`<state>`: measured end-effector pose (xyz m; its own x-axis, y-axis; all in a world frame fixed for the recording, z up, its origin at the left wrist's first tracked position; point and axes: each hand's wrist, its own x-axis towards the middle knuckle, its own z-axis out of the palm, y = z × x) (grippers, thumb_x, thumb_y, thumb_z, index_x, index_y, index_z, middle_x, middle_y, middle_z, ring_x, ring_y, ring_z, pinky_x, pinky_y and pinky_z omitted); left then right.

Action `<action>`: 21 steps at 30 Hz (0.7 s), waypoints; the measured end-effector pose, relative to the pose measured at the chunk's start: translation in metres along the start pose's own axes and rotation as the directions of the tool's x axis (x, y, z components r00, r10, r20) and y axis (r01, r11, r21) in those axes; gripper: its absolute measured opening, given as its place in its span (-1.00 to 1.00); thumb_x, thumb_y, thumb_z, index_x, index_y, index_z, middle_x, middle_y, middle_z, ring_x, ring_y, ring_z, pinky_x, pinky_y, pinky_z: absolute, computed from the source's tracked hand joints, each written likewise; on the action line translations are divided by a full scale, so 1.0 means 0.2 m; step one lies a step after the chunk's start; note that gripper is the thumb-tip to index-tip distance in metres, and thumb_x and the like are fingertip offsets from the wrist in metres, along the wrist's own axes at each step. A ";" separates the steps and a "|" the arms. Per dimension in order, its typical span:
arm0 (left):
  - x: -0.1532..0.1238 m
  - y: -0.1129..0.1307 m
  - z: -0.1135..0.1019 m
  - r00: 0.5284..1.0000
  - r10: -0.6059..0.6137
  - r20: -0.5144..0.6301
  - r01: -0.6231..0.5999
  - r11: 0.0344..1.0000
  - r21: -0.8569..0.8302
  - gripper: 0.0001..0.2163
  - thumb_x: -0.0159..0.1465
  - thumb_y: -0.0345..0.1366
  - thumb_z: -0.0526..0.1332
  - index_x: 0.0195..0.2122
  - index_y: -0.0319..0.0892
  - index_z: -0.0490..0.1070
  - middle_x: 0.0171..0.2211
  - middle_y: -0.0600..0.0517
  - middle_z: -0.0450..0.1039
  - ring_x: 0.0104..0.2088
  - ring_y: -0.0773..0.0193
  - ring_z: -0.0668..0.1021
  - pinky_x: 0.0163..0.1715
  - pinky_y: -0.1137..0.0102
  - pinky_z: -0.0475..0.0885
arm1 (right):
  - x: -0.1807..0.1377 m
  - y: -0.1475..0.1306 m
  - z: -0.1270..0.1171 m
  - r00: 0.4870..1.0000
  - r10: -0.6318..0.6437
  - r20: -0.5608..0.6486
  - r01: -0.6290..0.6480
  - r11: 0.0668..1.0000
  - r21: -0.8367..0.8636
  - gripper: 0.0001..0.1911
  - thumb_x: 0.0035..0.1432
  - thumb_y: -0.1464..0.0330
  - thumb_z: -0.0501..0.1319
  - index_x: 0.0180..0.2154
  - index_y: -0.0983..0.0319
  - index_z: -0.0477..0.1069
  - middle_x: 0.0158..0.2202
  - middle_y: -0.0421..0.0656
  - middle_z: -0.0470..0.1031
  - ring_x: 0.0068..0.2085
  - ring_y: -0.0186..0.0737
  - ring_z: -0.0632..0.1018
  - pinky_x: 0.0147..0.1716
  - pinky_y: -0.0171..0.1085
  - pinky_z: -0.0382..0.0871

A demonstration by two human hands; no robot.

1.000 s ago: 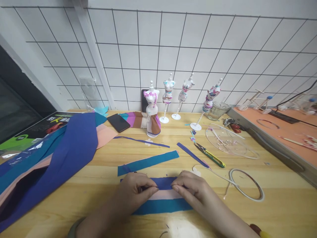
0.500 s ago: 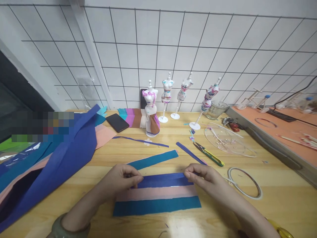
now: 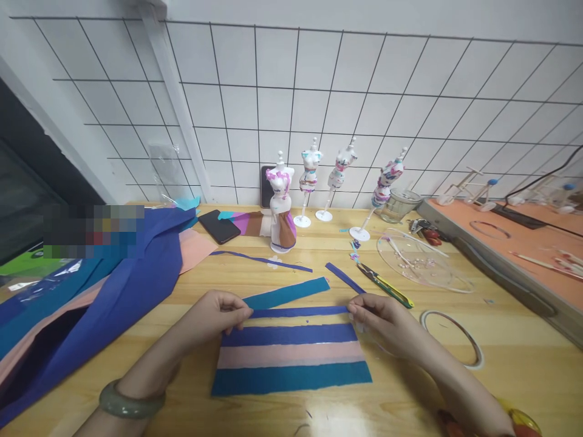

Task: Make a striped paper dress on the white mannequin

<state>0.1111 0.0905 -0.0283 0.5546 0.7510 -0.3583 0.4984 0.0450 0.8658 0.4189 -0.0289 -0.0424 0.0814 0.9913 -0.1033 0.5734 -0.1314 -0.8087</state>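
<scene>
My left hand (image 3: 223, 311) pinches the left end of a narrow blue strip (image 3: 298, 312), thumb against fingers. Its right end is gripped the same way by my right hand (image 3: 380, 315), so the strip is stretched straight between them. Just nearer me lies a striped panel (image 3: 291, 355) with blue, pink and teal bands, flat on the table; a gap of wood shows between it and the strip. Beyond the strip rest a loose teal strip (image 3: 291, 292) and a short blue strip (image 3: 344, 278). Whether the material is cloth or paper, I cannot tell.
Yellow-handled snips (image 3: 387, 285) and a roll of tape (image 3: 477, 355) lie to the right. Small dress forms stand behind, the nearest (image 3: 282, 230) wearing a skirt. A black phone (image 3: 221, 227) and a heap of blue sheets (image 3: 150, 261) are on the left.
Both hands have moved slightly away from me. The narrow blue strip now shows apart from the panel's blue band, where before my fingers were at that band's far edge.
</scene>
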 end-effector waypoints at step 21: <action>0.06 -0.10 0.00 0.988 -0.023 -0.155 0.017 0.999 -0.040 -0.63 -0.01 0.05 0.27 -0.57 -0.21 0.36 -0.70 0.17 0.30 -0.71 0.43 0.26 -0.67 0.50 0.11 | 0.03 0.03 0.02 0.994 0.016 -0.111 -0.031 0.991 -0.133 -0.64 0.17 0.11 0.08 -0.44 0.24 0.43 -0.55 -0.20 0.42 -0.51 -0.24 0.39 -0.53 -0.31 0.19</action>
<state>0.1076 0.0979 -0.0503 0.4325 0.8431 -0.3196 0.4804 0.0845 0.8729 0.4196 -0.0226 -0.0495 0.1806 0.9822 -0.0509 0.6742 -0.1614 -0.7207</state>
